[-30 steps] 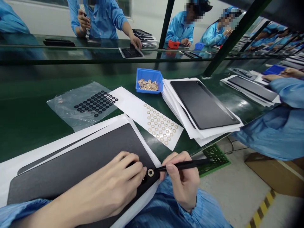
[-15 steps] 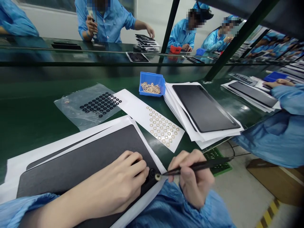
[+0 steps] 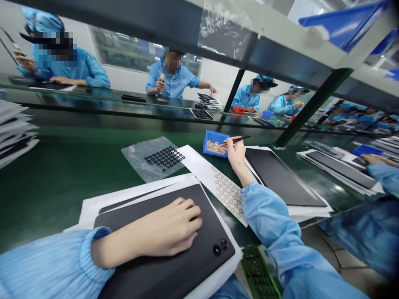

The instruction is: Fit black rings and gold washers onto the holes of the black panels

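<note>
Long glossy green desk runs across the view, co-workers in blue seated along the far side. Stack of white sheets and dark panels on it at far left. Large flat black tablet with rounded corners lies in front of the person, near the desk's front, on loose white paper sheets; two round black lenses at its right-hand corner. Second flat black tablet on another white pile to the right, partly behind the right sleeve. Long white paper strip lies slantwise between the two tablets, rows of pale gold rings on its near part. Clear plastic bag at the strip's far left, small black rings showing over it. Small blue plastic bin beyond the strip, loose gold-coloured rings inside. Left hand: palm down on the near tablet, clear of the lenses, fingers curled; underside hidden, can't tell whether its grip is clenched on anything. Right hand: reaching out at the bin's right side, grip closed round thin black tweezers. Tweezer tips point into the bin, by the loose rings; contact too small to tell.
</note>
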Available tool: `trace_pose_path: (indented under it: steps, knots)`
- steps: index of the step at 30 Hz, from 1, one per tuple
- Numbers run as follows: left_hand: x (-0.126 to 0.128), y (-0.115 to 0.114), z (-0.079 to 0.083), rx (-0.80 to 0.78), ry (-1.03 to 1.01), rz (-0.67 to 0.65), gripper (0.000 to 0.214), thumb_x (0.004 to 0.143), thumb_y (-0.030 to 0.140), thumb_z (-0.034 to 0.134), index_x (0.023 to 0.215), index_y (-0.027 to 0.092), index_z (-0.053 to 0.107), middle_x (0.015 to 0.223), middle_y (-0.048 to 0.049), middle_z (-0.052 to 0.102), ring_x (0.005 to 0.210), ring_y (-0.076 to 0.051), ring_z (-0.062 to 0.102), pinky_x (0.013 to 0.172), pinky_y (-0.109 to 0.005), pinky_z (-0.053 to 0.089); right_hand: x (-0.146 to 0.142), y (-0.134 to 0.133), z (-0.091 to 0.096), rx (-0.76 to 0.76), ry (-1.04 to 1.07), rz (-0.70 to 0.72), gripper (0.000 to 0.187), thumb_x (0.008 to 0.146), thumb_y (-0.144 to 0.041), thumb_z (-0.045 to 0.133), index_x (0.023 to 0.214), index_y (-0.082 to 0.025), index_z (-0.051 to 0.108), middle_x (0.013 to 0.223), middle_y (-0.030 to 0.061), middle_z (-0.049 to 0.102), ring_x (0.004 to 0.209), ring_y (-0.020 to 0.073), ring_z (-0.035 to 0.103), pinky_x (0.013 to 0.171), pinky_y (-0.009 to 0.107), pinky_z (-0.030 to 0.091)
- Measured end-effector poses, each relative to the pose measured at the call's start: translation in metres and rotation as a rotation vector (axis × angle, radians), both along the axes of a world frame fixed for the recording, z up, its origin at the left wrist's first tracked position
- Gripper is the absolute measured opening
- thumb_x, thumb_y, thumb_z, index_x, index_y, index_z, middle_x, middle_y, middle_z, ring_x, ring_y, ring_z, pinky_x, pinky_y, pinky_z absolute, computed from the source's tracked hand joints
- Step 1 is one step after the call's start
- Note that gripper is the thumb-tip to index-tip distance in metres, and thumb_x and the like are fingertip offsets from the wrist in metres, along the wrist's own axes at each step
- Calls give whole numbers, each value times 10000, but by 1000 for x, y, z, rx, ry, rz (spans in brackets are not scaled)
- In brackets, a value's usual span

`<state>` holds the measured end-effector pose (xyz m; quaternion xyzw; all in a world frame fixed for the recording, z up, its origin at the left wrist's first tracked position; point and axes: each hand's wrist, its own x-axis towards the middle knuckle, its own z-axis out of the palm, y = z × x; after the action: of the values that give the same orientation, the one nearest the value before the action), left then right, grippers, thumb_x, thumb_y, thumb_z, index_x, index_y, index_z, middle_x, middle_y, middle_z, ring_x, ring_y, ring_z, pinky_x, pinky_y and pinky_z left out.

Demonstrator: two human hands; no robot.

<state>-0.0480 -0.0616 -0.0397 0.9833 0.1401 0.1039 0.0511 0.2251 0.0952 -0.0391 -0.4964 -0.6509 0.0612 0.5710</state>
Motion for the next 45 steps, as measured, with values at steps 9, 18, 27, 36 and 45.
trace_pose_path:
  steps: [9,18,27,36,45]
  knots:
    - [-23,18,-4,-224,-119,171,301,917,136,439,1189,196,552,1091,-64,534,1030,-214,466,954,-342,404,7,6,-14,-10,-63,-170,272,916,-446,407,871,-192,496,884,141,668,835,281,652,818,445,490]
    - [-20,15,-3,-211,-117,180,319,909,130,443,1203,205,542,1098,-65,537,1034,-215,468,950,-343,417,-48,-17,-24,-117,-317,68,183,866,-335,458,750,-204,513,716,59,595,664,211,554,673,331,440]
    - [-16,18,-13,-33,-107,637,167,877,152,413,947,127,562,1020,-129,588,1000,-272,531,923,-459,444,-168,-23,-7,-258,-629,526,249,670,-307,777,700,-179,566,676,-24,584,615,125,515,573,219,383]
    - [-21,32,-24,-88,12,933,587,906,446,380,1234,-20,520,1314,-355,472,1282,-460,413,985,-647,350,-173,14,-18,-317,-644,532,202,800,-132,589,603,-164,559,544,-33,558,541,110,503,553,220,352]
    - [-18,32,-23,-69,45,931,661,917,479,339,1338,-14,470,1304,-318,506,1267,-452,430,1013,-624,312,-143,51,-30,-412,-606,273,204,929,-319,566,946,-126,629,892,30,653,768,148,630,714,327,530]
